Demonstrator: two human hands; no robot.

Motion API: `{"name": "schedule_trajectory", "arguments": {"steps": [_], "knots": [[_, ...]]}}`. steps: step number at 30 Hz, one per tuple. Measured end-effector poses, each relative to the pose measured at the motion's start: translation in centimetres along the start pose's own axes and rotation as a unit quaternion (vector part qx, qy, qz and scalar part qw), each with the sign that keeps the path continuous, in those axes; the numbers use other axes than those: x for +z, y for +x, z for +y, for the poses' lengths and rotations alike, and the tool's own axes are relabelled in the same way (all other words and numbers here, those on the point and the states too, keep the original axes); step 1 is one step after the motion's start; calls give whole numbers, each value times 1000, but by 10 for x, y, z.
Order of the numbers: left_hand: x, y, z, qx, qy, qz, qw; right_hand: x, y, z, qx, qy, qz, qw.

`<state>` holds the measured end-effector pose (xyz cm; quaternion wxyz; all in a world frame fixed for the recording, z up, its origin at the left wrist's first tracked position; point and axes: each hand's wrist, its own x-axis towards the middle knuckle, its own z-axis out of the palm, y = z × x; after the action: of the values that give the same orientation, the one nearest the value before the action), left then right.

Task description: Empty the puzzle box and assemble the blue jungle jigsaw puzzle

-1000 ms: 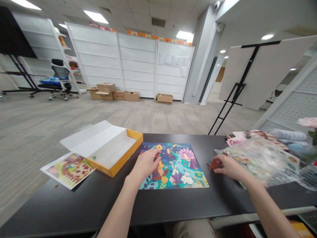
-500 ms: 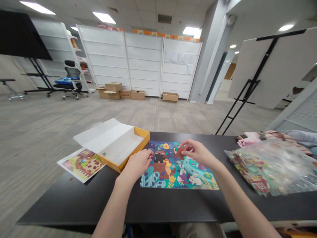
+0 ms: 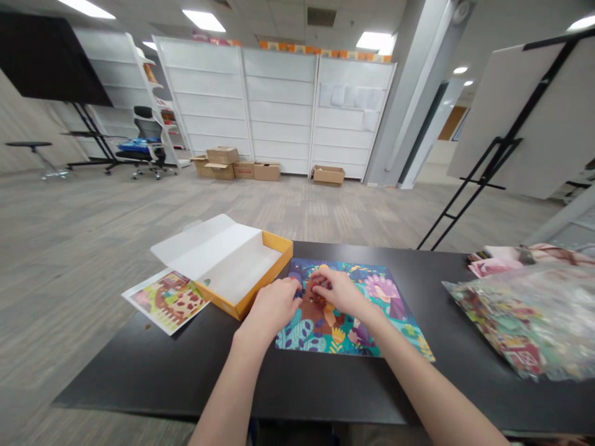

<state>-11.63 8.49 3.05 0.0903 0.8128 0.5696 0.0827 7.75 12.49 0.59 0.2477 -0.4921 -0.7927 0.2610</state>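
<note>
A colourful jigsaw puzzle [image 3: 381, 310] with animals and plants lies flat on the black table. Over its brown tree-stump area, my right hand [image 3: 339, 290] has thumb and fingers bent together on a brown puzzle piece [image 3: 312, 293]. That piece is partly covered by the fingers, and whether it sits flush with its neighbours I cannot tell. At the puzzle's left side rests my left hand [image 3: 277, 301], fingers loosely bent and apart, the tips touching the puzzle close to the piece. Nothing shows in its grasp.
Left of the puzzle stands an open yellow box [image 3: 264, 288] with a white inside. Beside it lies a printed picture sheet [image 3: 170, 300]. A clear plastic bag of colourful pieces [image 3: 530, 316] lies on the black table [image 3: 353, 393] at the right, near folded cloth [image 3: 499, 260].
My right hand has moved left with the brown piece, to the dark gap in the puzzle, which no longer shows. The left hand stays by the puzzle's left side. The view has shifted slightly.
</note>
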Motion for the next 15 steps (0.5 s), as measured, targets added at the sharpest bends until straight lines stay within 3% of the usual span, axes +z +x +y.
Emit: {"name": "schedule_trajectory", "arguments": {"steps": [10,15], "knots": [[13,-4,1,53,-22,19,998,-9,-10,-2,-26,-152,45,987],[18,-7,0,69,-23,26,997,-13,-15,-5,-44,-205,-18,978]]}}
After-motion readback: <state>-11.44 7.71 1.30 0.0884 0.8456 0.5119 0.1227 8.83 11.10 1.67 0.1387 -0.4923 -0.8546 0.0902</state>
